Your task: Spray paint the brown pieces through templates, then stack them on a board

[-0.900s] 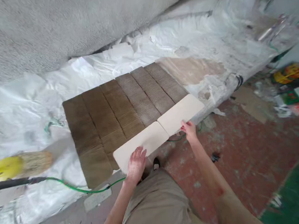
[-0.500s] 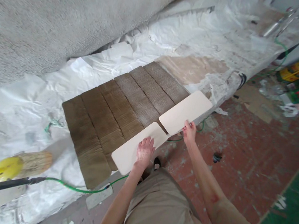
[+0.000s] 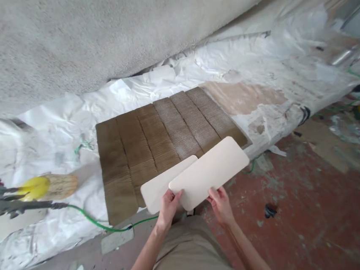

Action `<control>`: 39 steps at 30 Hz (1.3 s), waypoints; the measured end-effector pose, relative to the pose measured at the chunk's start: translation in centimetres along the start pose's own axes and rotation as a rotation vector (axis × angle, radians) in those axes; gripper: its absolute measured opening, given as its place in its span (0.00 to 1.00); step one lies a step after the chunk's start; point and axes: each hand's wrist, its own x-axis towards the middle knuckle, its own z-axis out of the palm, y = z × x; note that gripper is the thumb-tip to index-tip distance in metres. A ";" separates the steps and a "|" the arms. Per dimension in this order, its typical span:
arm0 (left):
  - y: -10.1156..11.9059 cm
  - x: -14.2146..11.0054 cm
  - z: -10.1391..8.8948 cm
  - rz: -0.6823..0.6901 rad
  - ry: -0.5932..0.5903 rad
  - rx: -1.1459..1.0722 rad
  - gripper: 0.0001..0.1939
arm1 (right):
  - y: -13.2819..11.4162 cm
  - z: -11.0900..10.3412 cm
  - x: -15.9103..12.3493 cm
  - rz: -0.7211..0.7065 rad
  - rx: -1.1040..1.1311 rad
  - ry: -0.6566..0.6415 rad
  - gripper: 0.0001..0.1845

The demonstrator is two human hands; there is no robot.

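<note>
Between my hands I hold a pale rectangular panel with rounded corners, tilted up to the right. My left hand pinches its lower left corner. My right hand grips the lower edge near the middle. A second pale panel lies at the near edge of the brown panels, its right part hidden under the held one. Behind them, overlapping rows of thin brown panels lie on the covered bench; those toward the right look dusted grey.
Crumpled white plastic sheeting covers the bench. On the left lies a spray gun with a green hose, beside a yellow object. A pale textured surface slopes above. Scraps lie on the reddish floor.
My right hand has brought the right panel leftward and toward me, over the other panel. My left hand has left the left panel and now grips the moved panel's corner.
</note>
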 end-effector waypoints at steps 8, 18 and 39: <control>0.9 -8.0 -11.0 -0.151 0.132 -0.055 0.25 | 0.7 -0.3 0.1 0.140 -0.205 0.002 0.24; -1.2 -10.6 -25.7 -0.119 0.438 0.028 0.29 | 8.9 8.7 -5.2 0.089 -0.474 -0.084 0.23; -2.2 -7.3 -36.5 -0.101 0.470 0.186 0.28 | 15.7 15.7 -6.4 -0.043 -0.955 0.014 0.20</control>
